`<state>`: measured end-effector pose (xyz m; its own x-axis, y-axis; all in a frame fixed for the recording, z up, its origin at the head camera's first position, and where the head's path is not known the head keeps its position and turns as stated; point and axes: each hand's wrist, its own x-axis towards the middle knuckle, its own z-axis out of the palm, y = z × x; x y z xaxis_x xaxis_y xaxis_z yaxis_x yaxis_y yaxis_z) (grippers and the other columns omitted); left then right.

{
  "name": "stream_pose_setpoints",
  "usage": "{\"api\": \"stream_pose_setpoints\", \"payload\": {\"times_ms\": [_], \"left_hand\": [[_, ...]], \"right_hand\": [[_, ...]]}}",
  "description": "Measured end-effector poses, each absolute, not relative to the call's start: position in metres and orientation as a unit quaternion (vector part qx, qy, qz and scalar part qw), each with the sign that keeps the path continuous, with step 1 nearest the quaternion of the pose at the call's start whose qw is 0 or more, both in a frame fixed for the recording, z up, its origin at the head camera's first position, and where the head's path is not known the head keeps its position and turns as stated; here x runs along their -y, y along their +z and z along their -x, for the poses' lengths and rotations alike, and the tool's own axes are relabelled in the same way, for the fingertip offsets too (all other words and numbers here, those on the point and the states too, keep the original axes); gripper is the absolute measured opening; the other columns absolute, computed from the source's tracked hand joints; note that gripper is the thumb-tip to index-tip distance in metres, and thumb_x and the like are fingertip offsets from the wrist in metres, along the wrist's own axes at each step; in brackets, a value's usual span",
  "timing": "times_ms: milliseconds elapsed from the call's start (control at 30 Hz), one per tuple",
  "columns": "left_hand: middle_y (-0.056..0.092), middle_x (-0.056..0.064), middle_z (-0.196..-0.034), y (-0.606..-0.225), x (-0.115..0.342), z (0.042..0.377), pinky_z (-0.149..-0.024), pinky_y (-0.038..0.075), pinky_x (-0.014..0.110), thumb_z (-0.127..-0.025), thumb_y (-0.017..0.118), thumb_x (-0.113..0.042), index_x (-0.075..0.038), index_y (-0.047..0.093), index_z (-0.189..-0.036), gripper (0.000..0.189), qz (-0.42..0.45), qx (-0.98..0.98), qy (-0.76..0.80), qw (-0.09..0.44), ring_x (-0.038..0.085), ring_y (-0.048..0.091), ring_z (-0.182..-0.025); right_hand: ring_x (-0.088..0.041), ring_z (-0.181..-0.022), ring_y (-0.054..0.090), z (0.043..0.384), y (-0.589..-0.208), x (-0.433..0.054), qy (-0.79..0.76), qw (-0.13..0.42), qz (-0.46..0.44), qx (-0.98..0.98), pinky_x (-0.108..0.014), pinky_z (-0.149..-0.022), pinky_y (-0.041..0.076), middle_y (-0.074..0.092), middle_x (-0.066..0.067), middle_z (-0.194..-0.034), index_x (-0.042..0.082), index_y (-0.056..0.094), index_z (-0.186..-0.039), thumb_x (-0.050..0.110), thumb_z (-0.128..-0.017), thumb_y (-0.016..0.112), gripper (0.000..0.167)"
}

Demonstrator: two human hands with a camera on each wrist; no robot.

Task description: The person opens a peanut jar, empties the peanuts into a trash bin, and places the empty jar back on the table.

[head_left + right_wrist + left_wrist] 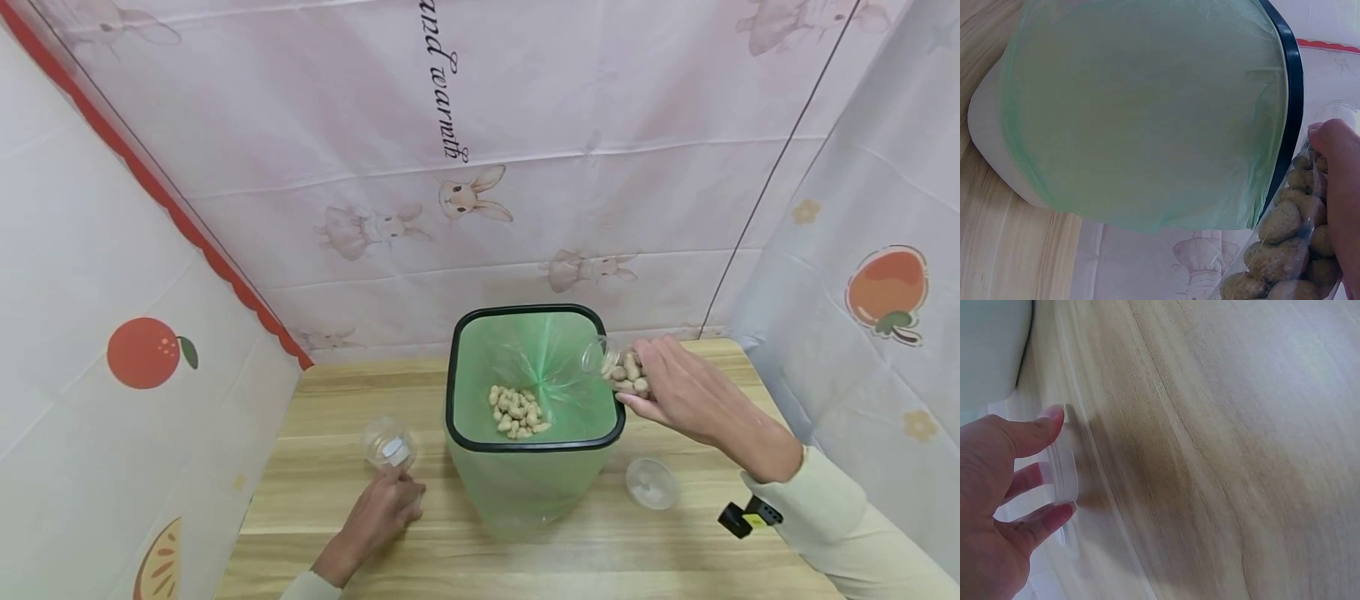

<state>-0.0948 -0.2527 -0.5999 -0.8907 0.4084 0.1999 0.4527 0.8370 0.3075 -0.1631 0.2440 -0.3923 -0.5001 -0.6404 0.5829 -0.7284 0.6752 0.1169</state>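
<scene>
A trash bin (pixel 452 375) with a black rim and green liner (pixel 577 400) stands on the table; several peanuts (pixel 517 412) lie inside it. My right hand (pixel 678 387) grips a clear jar of peanuts (pixel 628 375), tilted with its mouth over the bin's right rim. The right wrist view shows peanuts (pixel 1279 259) through the jar's wall. To the left of the bin, my left hand (pixel 381 510) is low at the table. Its thumb and fingers pinch a clear plastic lid (pixel 1066 472) in the left wrist view. Beyond that hand stands a clear jar (pixel 387 442) with a white patch.
Another clear round lid (pixel 651 483) lies on the wooden table (pixel 330 408), right of the bin. Printed cloth (pixel 525 225) hangs behind the table and along both sides. A black wrist device (pixel 742 518) sits by the right sleeve.
</scene>
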Motion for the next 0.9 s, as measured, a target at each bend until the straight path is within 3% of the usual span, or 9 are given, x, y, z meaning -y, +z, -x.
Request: {"api": "stream_pose_setpoints", "payload": {"times_ms": [433,667,900], "left_hand": [[0.075,0.001,-0.105,-0.609,0.256,0.096,-0.083,0.058,0.043,-0.063,0.097,-0.029,-0.016,0.081,-0.099,0.041,0.194,0.963,-0.173,0.068,0.021,0.066,-0.097],[0.074,0.002,-0.111,-0.611,0.258,0.094,-0.084,0.059,0.044,-0.063,0.096,-0.036,-0.018,0.081,-0.103,0.046,0.189,0.965,-0.17,0.058,0.023,0.066,-0.102],[0.074,0.002,-0.113,-0.614,0.259,0.094,-0.08,0.058,0.041,-0.063,0.095,-0.042,-0.019,0.082,-0.106,0.05,0.213,0.96,-0.16,0.087,0.022,0.065,-0.101]], "right_hand": [[-0.014,-0.071,0.032,0.163,-0.391,-0.243,0.075,0.3,-0.397,0.864,-0.023,-0.059,0.027,0.038,-0.001,-0.08,0.0,0.049,-0.102,0.055,-0.109,0.029,0.059],[-0.013,-0.071,0.032,0.163,-0.391,-0.243,0.075,0.303,-0.4,0.862,-0.022,-0.059,0.026,0.038,-0.001,-0.079,0.001,0.049,-0.101,0.055,-0.109,0.029,0.058],[-0.014,-0.071,0.033,0.163,-0.392,-0.243,0.073,0.307,-0.397,0.862,-0.023,-0.059,0.026,0.038,-0.001,-0.079,0.001,0.048,-0.1,0.056,-0.109,0.028,0.059]]}}
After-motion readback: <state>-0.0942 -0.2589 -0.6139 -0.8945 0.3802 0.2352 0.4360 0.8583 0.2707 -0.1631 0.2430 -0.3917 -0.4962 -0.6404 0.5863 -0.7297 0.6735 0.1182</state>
